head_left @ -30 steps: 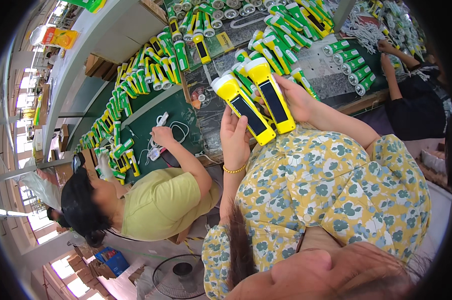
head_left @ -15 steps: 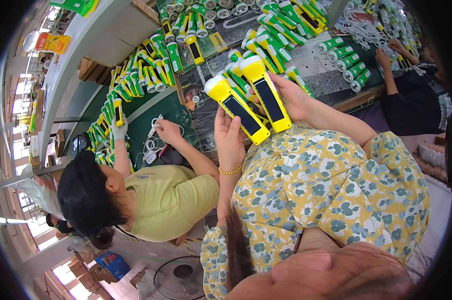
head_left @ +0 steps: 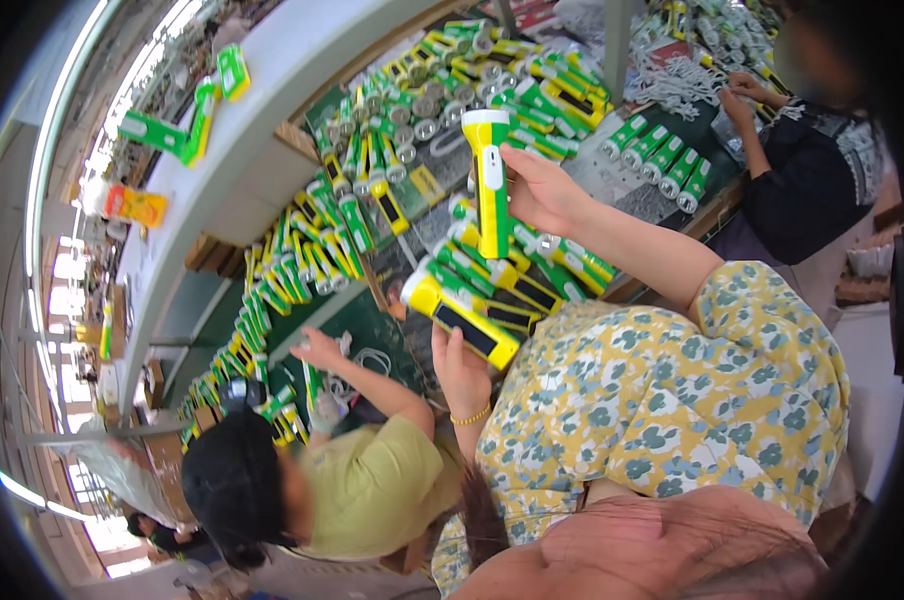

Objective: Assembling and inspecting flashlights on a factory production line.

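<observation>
In my left hand [head_left: 462, 372] lies a yellow and green flashlight [head_left: 424, 294], tilted, with a dark solar panel along its upward face. My fingers close around its lower side. Higher up and to the right, my right hand [head_left: 550, 192] grips a second flashlight [head_left: 491, 205] by its body. That one stands nearly upright in the picture, its white-rimmed head at the top and its green side with a small white switch plate showing. Some right-hand fingers are hidden behind it. Below and behind both lie several more flashlights [head_left: 562, 262] on the bench.
Piled flashlights [head_left: 322, 245] run along the bench to the left and far side. A short row of flashlights [head_left: 662, 165] lies at right, near white cords [head_left: 677, 82]. A co-worker in a light green shirt [head_left: 387, 490] sits at left; another in dark clothes [head_left: 807, 175] at right.
Both flashlights were side by side, panels up. Now the right-hand one is raised away and turned to its switch side, while the left-hand one sits lower. The view has shifted.
</observation>
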`<state>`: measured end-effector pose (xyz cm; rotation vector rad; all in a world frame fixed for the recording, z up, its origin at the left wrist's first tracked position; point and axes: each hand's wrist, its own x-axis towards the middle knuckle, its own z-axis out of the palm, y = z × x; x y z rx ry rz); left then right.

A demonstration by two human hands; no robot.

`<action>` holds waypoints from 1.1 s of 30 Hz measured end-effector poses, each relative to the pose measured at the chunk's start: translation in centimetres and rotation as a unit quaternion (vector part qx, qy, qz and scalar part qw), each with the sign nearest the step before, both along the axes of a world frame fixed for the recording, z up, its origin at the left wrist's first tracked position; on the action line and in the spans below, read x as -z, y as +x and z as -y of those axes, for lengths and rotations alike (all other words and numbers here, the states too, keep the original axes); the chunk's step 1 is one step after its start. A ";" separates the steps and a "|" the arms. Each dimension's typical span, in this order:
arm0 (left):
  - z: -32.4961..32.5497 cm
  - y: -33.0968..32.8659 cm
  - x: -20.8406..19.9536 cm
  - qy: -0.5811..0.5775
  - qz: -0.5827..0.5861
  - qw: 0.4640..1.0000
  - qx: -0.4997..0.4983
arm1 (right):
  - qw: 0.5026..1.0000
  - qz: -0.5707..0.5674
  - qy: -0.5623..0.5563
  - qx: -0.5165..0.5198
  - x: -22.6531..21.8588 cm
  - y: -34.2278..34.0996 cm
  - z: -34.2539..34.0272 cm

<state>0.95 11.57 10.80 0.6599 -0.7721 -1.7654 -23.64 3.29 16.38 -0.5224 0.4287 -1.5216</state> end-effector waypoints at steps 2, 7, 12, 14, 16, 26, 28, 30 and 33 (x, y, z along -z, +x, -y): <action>0.0 -0.1 -0.2 -0.001 -0.005 1.000 0.002 | 0.996 0.051 -0.057 0.047 -2.1 -1.7 1.0; 0.2 0.6 0.2 -0.002 -0.003 1.000 0.006 | 0.976 0.121 -0.180 0.034 -5.9 -3.0 1.1; 0.4 0.7 0.1 0.000 -0.002 1.000 0.010 | 0.982 0.120 -0.143 0.013 -5.2 -2.9 0.6; 0.5 0.8 0.8 0.026 -0.003 1.000 0.015 | 0.989 0.110 -0.096 0.008 -3.3 -2.9 0.8; 0.6 0.7 1.9 0.052 -0.016 0.998 0.018 | 0.998 0.004 -0.028 -0.050 0.5 -4.3 1.4; 1.0 1.3 5.9 0.132 0.036 0.991 -0.006 | 0.823 -0.525 0.175 0.126 13.2 -5.5 6.1; 2.1 0.7 6.7 0.134 0.082 0.987 -0.012 | 0.812 -0.549 0.168 0.104 13.5 -4.7 6.6; 3.9 -0.3 8.5 0.114 0.125 0.985 -0.018 | 0.733 -0.661 0.131 0.091 14.9 -3.8 7.8; 6.7 -1.6 10.2 0.107 0.167 0.980 -0.033 | 0.700 -0.695 0.082 0.143 17.6 -2.0 8.7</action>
